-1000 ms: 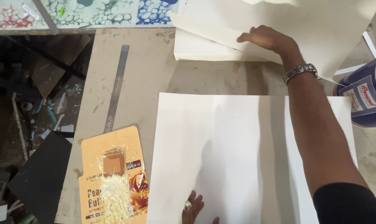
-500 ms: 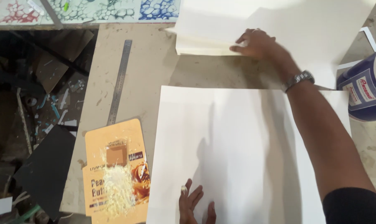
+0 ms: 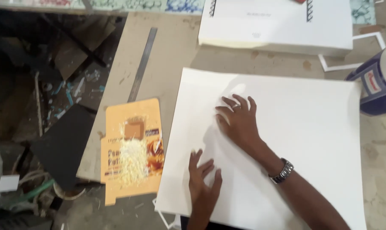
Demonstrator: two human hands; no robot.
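Fingers of both hands spread, palms down on large white sheet [image 3: 286, 140]: right hand [image 3: 240, 121] near its middle, left hand [image 3: 203, 181] toward near edge. Sheet flat on workbench [image 3: 171, 51], beside orange carton [image 3: 131, 149]. Step judged: flattening sheet. Next: even outward pressure, no creasing

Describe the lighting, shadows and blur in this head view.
Head view: soft, even light, no hard glare; the white sheet is bright and nearly featureless. Faint shadows fall beside the right hand and left hand. Slight motion blur softens both hands and the orange card. The floor clutter at left sits dark and murky.
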